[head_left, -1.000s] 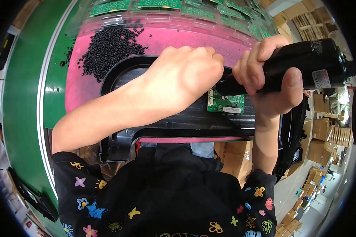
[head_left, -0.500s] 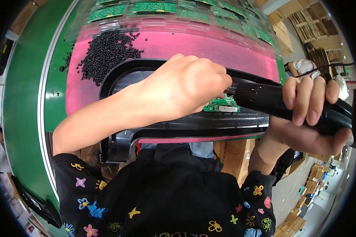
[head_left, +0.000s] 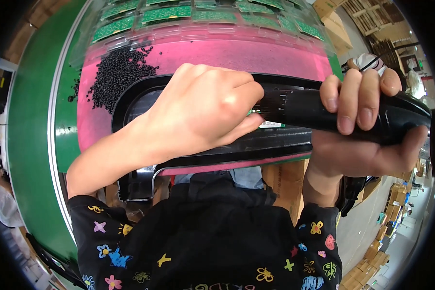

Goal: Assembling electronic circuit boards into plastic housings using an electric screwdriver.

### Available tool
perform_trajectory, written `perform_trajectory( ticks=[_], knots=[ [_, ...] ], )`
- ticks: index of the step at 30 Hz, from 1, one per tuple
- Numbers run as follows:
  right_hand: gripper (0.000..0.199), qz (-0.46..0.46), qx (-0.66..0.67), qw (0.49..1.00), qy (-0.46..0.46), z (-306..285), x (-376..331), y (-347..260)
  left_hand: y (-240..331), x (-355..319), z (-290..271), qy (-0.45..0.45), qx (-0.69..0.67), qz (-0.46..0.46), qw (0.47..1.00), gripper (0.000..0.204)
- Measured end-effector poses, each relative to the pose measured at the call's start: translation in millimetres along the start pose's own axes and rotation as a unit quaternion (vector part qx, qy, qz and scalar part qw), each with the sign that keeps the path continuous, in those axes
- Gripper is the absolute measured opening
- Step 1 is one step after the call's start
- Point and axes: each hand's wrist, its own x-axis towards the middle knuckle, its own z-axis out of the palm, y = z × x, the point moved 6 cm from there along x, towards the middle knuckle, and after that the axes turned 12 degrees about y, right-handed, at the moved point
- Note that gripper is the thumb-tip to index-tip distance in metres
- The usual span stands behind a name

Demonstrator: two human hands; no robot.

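Observation:
My right hand [head_left: 362,130] is wrapped around a black electric screwdriver [head_left: 324,111] that lies level and points left. My left hand [head_left: 203,106] is curled over the tool's tip and covers most of a small green circuit board [head_left: 270,124]. The board sits inside a large black plastic housing [head_left: 140,106] that rests on a pink mat [head_left: 237,53]. What my left fingers pinch is hidden.
A heap of small black screws [head_left: 116,72] lies on the mat at the upper left. Clear trays of green circuit boards [head_left: 169,14] run along the far side. A green conveyor belt [head_left: 29,135] curves along the left. Cardboard boxes [head_left: 333,24] stand at the right.
My right hand has swung the screwdriver down from a raised pose to level, its tip now under my left hand. My left hand stayed over the board.

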Motion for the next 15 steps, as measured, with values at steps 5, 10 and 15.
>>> perform_trajectory(
  ticks=[5, 10, 15],
  knots=[
    [0.055, -0.015, -0.039, 0.998, -0.042, -8, -1, -10, 5, 0, 5, -0.054, 0.042, 0.016, 0.998, 0.014],
    [0.058, -0.004, -0.094, 0.99, -0.101, -26, 3, -12, -5, -3, 6, -0.033, 0.065, -0.018, 0.997, 0.011],
    [0.056, 0.012, -0.129, 0.992, 0.0, -60, 2, -7, -9, -4, 11, -0.058, 0.033, -0.034, 0.997, 0.012]
  ],
)
